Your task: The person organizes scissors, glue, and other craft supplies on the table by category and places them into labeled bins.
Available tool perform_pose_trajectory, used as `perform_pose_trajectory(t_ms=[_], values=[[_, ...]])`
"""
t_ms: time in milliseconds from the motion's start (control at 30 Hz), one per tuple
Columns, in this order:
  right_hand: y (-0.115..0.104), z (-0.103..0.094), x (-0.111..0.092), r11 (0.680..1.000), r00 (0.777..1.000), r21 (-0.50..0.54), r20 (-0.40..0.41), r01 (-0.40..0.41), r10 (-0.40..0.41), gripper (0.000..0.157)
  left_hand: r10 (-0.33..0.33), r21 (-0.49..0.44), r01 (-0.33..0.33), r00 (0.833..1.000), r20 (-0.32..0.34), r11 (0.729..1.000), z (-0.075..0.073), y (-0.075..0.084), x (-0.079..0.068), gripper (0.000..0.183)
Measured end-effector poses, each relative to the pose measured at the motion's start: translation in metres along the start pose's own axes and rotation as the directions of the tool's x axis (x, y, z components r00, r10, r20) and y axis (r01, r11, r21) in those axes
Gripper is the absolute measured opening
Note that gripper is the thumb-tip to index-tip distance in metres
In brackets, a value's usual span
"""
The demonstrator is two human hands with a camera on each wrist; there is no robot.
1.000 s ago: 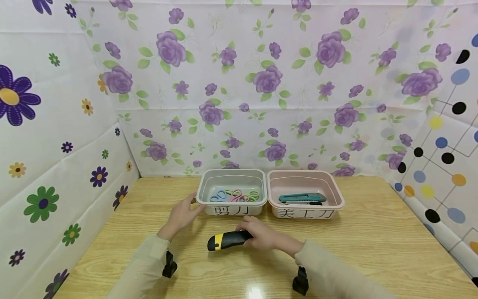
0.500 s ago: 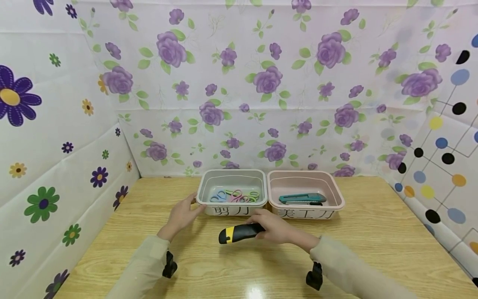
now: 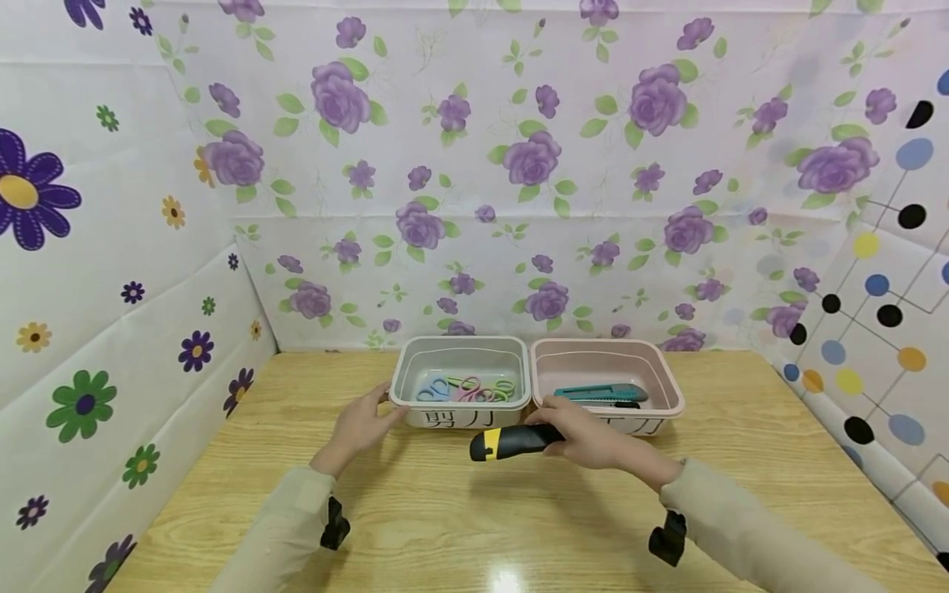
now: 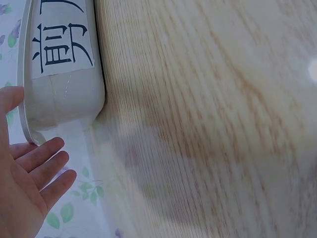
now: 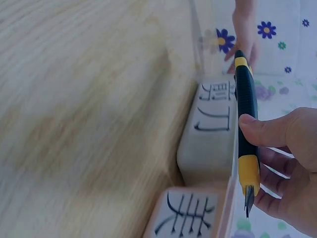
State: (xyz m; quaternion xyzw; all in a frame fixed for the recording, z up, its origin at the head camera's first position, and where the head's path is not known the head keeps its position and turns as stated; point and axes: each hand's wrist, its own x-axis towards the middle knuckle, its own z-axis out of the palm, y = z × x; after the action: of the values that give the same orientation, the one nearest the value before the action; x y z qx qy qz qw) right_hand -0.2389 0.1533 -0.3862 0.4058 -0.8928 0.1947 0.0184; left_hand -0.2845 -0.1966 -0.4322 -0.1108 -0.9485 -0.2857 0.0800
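A black and yellow utility knife (image 3: 519, 442) is pinched between the thumb and fingers of my right hand (image 3: 593, 432), above the table just in front of the bins. In the right wrist view its blade (image 5: 248, 201) sticks out at the end near my fingers. My left hand (image 3: 362, 426) touches the left front corner of the grey bin (image 3: 458, 341), with its thumb at the rim and the other fingers (image 4: 47, 168) loosely extended. Several scissors (image 3: 472, 389) lie in that bin. The pink bin (image 3: 673, 383) beside it contains a teal utility knife (image 3: 602, 393) and a partly hidden dark item.
Both bins stand side by side near the back of the wooden table (image 3: 415, 535), with Chinese labels on their fronts. A flowered cloth (image 3: 474, 181) hangs behind, and patterned cloths line both sides.
My right hand has carried the utility knife to the right and farther back, from in front of the grey bin to the pink bin's front left. My left hand stays put.
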Motion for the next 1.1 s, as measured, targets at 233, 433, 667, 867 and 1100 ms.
perform_pose_trajectory(t_ms=[233, 433, 667, 867, 1100], values=[[0.006, -0.017, -0.007, 1.0, 1.0, -0.005, -0.008, -0.014, 0.013, 0.034, 0.008, 0.005, -0.008, 1.0, 0.007, 1.0, -0.002, 0.0, -0.001, 0.061], [0.014, -0.03, -0.014, 0.999, 0.999, -0.011, -0.026, -0.033, 0.033, 0.035, 0.018, 0.019, -0.018, 1.0, 0.005, 1.0, -0.003, 0.003, -0.002, 0.06], [0.022, -0.045, -0.019, 0.997, 0.997, 0.024, -0.04, -0.07, 0.07, 0.035, 0.024, 0.025, -0.024, 1.0, 0.003, 0.999, -0.002, 0.002, -0.002, 0.06], [0.038, -0.049, -0.019, 0.998, 0.995, -0.03, -0.087, -0.05, 0.048, 0.035, 0.029, 0.034, -0.029, 1.0, 0.0, 0.999, -0.001, 0.0, 0.0, 0.06], [0.057, -0.053, -0.022, 0.997, 0.992, -0.053, -0.118, -0.058, 0.051, 0.038, 0.024, 0.035, -0.025, 1.0, 0.009, 0.999, -0.002, -0.001, 0.0, 0.059]])
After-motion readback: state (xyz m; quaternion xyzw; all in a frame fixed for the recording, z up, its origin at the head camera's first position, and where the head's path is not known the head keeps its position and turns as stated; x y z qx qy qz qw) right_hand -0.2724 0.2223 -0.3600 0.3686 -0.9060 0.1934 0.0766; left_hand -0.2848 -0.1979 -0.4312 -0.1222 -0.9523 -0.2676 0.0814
